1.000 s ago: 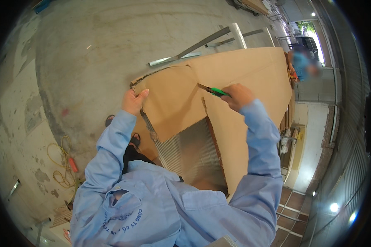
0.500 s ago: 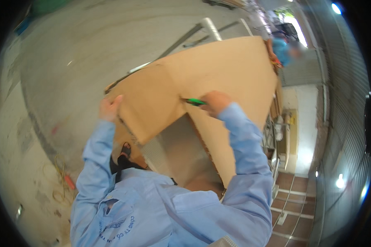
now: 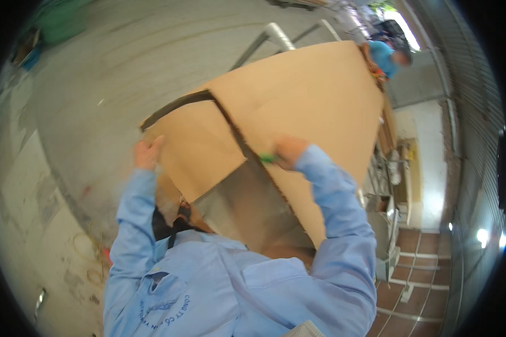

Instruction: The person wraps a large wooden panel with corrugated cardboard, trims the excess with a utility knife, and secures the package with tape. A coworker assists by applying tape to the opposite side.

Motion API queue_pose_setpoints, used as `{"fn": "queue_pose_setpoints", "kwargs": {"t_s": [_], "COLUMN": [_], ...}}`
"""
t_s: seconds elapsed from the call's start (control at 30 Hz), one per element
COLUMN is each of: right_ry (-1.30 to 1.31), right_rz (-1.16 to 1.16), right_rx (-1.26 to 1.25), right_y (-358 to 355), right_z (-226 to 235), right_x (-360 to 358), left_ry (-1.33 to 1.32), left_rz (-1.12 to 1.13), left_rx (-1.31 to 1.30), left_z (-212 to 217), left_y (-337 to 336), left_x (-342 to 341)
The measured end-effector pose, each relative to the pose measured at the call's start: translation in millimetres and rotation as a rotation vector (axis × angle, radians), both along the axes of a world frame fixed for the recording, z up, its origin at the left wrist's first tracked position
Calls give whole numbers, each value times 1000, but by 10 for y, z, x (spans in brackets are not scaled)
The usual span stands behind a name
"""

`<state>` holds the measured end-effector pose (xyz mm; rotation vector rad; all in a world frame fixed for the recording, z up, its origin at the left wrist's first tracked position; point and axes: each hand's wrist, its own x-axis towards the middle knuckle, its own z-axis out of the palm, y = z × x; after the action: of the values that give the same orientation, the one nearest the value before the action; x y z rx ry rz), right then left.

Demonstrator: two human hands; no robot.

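A large sheet of brown cardboard [image 3: 309, 95] lies in front of me, with a dark gap along its left part. Left of that gap is a smaller, roughly square cardboard piece [image 3: 199, 149]; my left hand [image 3: 148, 153] grips its left edge. My right hand [image 3: 291, 150] is closed around a green utility knife [image 3: 268, 159], blurred, above the big sheet's cut edge beside the gap. The blade cannot be made out. Nearer my body, a grey shiny surface [image 3: 247, 205] shows where no cardboard covers it.
Metal tubes [image 3: 278, 36] stick out beyond the far edge. A co-worker in blue [image 3: 383, 59] is at the far right corner. Racks and a brown tiled area [image 3: 416, 275] lie to the right. A yellow cord [image 3: 90, 253] is on the concrete floor at left.
A dark gap has opened between the smaller piece and the big sheet, running to the far edge. The smaller piece has shifted toward me. The knife has moved slightly nearer me.
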<state>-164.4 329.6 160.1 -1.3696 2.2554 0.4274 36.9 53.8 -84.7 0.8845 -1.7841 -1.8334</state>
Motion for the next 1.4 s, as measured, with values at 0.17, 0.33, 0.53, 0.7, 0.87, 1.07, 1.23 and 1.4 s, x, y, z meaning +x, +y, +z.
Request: {"fn": "queue_pose_setpoints", "kwargs": {"t_s": [0.17, 0.33, 0.53, 0.7, 0.87, 1.07, 1.23, 1.4], "right_ry": [-334, -679, -600, -230, -135, -120, -143, -160], "right_rz": [14, -510, -479, -174, -180, -186, -190, -216], "right_rx": [267, -193, -867, -1125, -985, -992, -837, -851], "right_y": [597, 875, 81, -816, -1070, -1204, -1301, -1168], "right_z": [116, 132, -774, -1290, -1489, -1528, -1589, -1641], "right_x": [246, 410, 721, 740, 792, 763, 648, 661], "left_ry": [106, -462, -788, -437, -778, -777, -779, -684], "left_rz": [139, 115, -126, -165, -444, -382, -401, -436], "left_rx": [93, 4, -602, -947, -712, -685, -695, -690], "left_z": [-172, -665, -399, 763, 892, 617, 662, 672], "left_y": [-277, -808, -587, -468, -561, -629, -640, -667], "left_x": [704, 2404, 1967, -191, -832, -759, -766, -714]}}
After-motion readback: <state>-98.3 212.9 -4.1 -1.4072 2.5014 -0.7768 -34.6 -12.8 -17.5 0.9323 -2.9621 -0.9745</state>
